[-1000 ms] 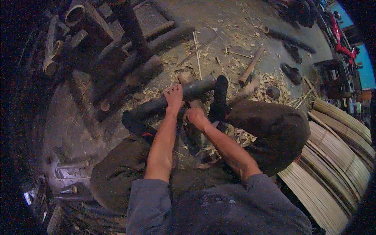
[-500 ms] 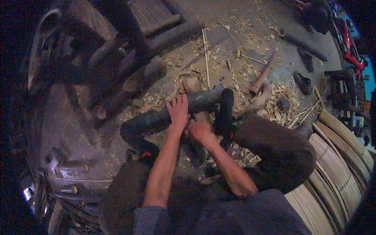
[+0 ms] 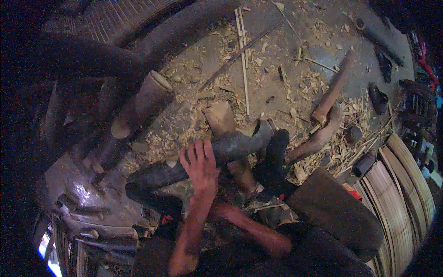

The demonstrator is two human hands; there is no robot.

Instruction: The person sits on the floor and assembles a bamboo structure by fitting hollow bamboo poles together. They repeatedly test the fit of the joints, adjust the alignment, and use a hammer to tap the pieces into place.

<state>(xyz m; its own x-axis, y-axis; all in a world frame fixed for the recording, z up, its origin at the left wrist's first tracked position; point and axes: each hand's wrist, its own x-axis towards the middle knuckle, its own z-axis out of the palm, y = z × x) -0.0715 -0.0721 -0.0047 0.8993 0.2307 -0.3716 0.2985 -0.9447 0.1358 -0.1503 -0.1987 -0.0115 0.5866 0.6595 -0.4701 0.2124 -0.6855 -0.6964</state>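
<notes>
A dark grey bamboo pole (image 3: 240,145) lies crosswise in front of me, slightly higher at its right end. A notch is cut near that end. My left hand (image 3: 201,171) lies over the pole's middle, fingers wrapped across its top. My right hand (image 3: 220,211) is close to my body, partly behind my left wrist, and its fingers are hidden. Whether it holds anything does not show. Under the pole runs a wooden block (image 3: 220,119), passing between it and the floor. My dark-covered feet (image 3: 274,152) are at the pole, one toward each end.
Wood shavings and chips (image 3: 318,71) litter the floor. Beyond lie thin strips (image 3: 243,60) and a brown bamboo length (image 3: 334,87). Thick bamboo pieces (image 3: 143,104) stand left, by a dark bench. Bundled pale slats (image 3: 397,194) are at right, with a shoe (image 3: 378,98) farther off.
My right hand has drawn back toward me, from beside the pole to behind my left wrist. My left hand stays on the pole. The view has shifted closer, and the pole's notch now shows.
</notes>
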